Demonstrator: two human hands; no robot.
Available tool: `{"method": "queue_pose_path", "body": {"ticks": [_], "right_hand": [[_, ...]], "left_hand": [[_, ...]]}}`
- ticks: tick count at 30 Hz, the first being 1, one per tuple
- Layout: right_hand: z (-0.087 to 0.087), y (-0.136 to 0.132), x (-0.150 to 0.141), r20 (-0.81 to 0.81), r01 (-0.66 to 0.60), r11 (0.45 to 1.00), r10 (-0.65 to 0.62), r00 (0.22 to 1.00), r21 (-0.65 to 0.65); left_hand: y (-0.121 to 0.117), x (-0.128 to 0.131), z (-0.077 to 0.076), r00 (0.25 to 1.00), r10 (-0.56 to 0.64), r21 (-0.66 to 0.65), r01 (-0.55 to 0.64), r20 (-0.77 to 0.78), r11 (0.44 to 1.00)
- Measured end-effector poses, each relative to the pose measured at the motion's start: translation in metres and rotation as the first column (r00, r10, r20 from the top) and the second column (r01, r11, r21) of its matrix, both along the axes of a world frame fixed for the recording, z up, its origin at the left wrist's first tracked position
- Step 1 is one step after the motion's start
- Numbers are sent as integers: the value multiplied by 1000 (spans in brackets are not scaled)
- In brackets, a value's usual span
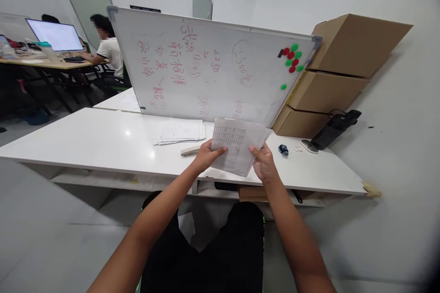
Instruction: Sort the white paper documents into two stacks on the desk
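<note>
A small stack of paper sheets (pixel 233 146), the front one printed with a table, is held up above the white desk (pixel 113 139). My left hand (pixel 207 155) grips its left edge, thumb on the front. On the opposite edge my right hand (pixel 264 162) pinches the sheets the same way; their right corners are slightly fanned. Left of the sheets, a pile of papers (pixel 180 131) lies flat on the desk. A pale, long object (pixel 190 151), perhaps a stapler, sits partly hidden behind my left hand.
A whiteboard (pixel 213 73) with red writing and magnets leans behind the desk. Cardboard boxes (pixel 338 46) are stacked at right, near a black bottle (pixel 337 128) and a small blue object (pixel 283 149). Another person (pixel 112 52) sits at a desk on the far left.
</note>
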State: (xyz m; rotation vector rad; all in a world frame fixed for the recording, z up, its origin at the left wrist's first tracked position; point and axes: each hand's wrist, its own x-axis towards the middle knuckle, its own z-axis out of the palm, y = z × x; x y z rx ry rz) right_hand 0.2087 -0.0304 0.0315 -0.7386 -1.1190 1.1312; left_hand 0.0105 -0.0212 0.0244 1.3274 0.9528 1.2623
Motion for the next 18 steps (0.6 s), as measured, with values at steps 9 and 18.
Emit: {"method": "queue_pose_path", "body": {"ticks": [9,18], "right_hand": [[-17,13,-17,223,-81,987,110,969,-139],[-37,16,-38,382,75,997,-59,922,-27]], "left_hand": [[7,-12,-15,999,17,45,-19,30,999],[13,-24,-47,991,28,-85,-17,127,996]]}}
